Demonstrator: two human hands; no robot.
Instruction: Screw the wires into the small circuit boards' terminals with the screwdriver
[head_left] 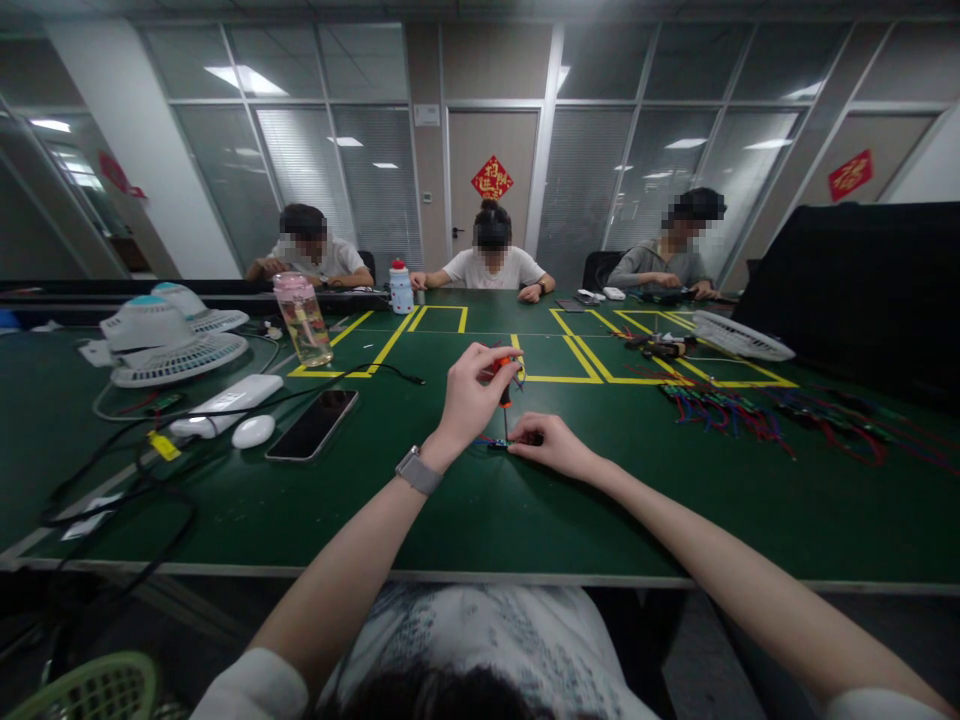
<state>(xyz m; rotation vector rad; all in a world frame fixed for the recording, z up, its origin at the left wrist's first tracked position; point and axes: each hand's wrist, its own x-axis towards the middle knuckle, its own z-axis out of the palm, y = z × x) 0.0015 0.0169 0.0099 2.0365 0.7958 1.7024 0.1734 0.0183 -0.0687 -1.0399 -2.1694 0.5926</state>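
My left hand (480, 390), with a watch on its wrist, is closed on the orange-and-black handle of a screwdriver (505, 398). The screwdriver stands upright, its thin shaft running down to a small circuit board (496, 444) on the green table. Red and blue wires come off the board's left side. My right hand (549, 446) rests on the table with thumb and fingers pinching the board's right end. Its fingertips partly cover the board, and the exact spot under the screwdriver tip is too small to make out.
To the left are a phone (313, 425), a white case (253, 431), a power strip (229, 405), cables, a bottle (303, 325) and fans (176, 345). At right lie several wired boards (727, 412), tools (660, 345) and a dark screen (862, 300). Three people sit opposite.
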